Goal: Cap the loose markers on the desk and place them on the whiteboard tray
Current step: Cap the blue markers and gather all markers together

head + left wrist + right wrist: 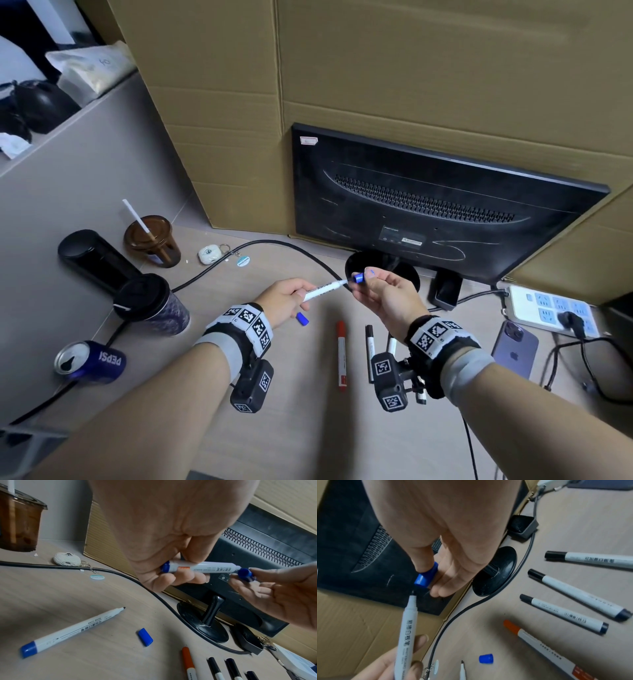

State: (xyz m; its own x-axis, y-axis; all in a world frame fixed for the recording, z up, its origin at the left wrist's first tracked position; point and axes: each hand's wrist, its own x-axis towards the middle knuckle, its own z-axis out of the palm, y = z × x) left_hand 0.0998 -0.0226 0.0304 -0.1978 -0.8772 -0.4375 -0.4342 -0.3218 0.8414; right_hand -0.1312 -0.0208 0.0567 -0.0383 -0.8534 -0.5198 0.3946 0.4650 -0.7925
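Nearest the table's front edge lie the capped ones: a red marker (pixel 341 356) and three black markers (pixel 576 595), set side by side on the right half, ready, I judge, to be gathered for the whiteboard tray, which shows in no view. Just left of them a second blue cap (pixel 145 637) lies loose on the table, and beside it an uncapped blue marker (pixel 68 632) waits with its tip bare, so at least one more capping is left.

Above these, the left hand (pixel 284 301) grips the held marker (pixel 325 289) around its barrel with curled fingers, tip pointing right so the open end faces the other hand. The right hand (pixel 387 294) pinches a blue cap (pixel 358 277) between thumb and fingertips, mouth turned toward the tip. In the right wrist view the tip sits just short of the cap, not yet inside. It seems to me a straight push along the barrel is all it needs.

Farther back, toward the rear edge, a black cable (pixel 274 245) curves across to a monitor (pixel 445 205) standing with its back to us, against cardboard.
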